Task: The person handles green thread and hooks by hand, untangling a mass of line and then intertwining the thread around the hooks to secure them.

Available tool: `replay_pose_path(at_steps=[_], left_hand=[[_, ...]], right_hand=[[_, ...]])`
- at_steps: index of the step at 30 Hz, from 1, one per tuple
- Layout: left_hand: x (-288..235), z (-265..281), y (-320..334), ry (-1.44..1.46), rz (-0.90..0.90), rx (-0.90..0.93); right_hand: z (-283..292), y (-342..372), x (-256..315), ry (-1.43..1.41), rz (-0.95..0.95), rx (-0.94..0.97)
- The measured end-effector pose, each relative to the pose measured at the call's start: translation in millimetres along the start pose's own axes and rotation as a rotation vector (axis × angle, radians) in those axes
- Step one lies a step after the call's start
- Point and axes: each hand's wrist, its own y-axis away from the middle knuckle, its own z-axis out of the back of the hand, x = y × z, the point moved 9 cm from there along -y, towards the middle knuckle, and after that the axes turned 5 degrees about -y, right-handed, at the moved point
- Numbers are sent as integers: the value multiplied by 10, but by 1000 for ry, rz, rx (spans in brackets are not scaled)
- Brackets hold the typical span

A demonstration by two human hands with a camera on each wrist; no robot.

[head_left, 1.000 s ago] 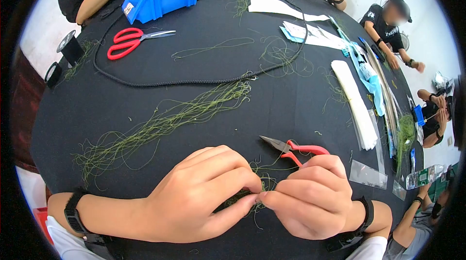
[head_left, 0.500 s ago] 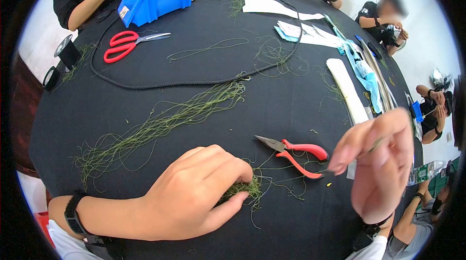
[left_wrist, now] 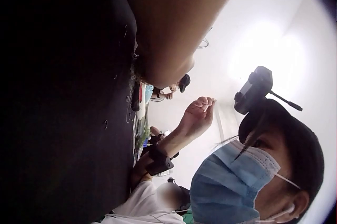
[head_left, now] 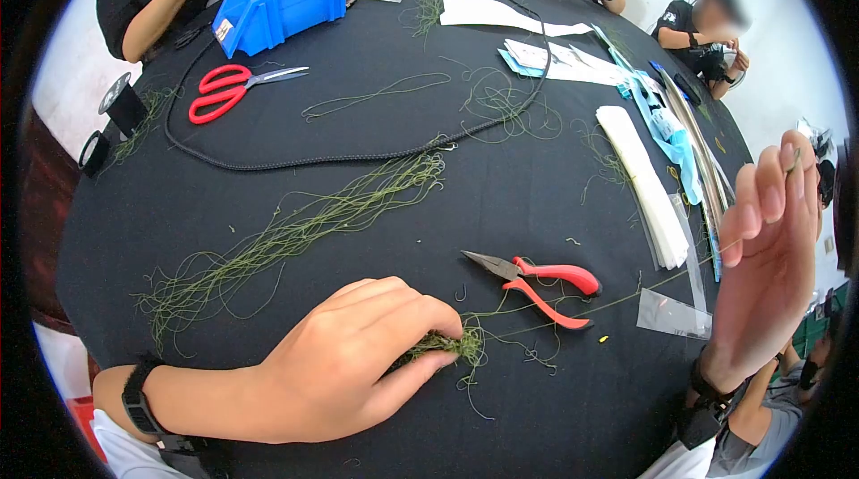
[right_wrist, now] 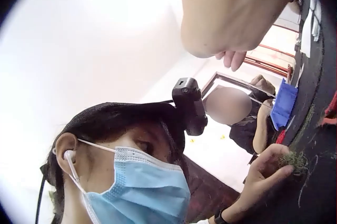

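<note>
In the head view my left hand (head_left: 358,358) grips a tangled bundle of thin green cord (head_left: 456,345) between thumb and fingers, low over the black table. Loose strands and small curled ends spread from the bundle. My right hand (head_left: 774,228) is raised at the far right, its fingertips pinching a green strand (head_left: 662,283) that runs taut across the table from near the bundle. Under this strand lie red-handled pliers (head_left: 555,278) with their handles spread. The right wrist view shows the bundle (right_wrist: 296,163) at the left fingertips.
A long hank of green cord (head_left: 304,228) lies left of centre. Behind it are a black cable (head_left: 295,164), red-handled scissors (head_left: 224,93) and a blue bin (head_left: 286,9). White strips (head_left: 640,184) and clear plastic bags (head_left: 673,313) lie to the right. Other people sit around the table.
My right hand has moved from beside the left hand up and out to the right, drawing a strand with it. The left hand has stayed at the bundle.
</note>
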Motion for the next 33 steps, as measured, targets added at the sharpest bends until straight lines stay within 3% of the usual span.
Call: replay_pose_path(at_steps=[11,19,29,33], left_hand=[[-38,35,-6,41,-6,-18],[-8,16,-4,55,30,16],[-44,13,1,-2,5,23],[-33,8,7,6,12,19]], right_hand=[[277,-137,-54,10,2,13],[688,-320,-90,10,100,-130],[1187,-527,-121,61,118,-129],[1249,-513,-33,25,134,-263]])
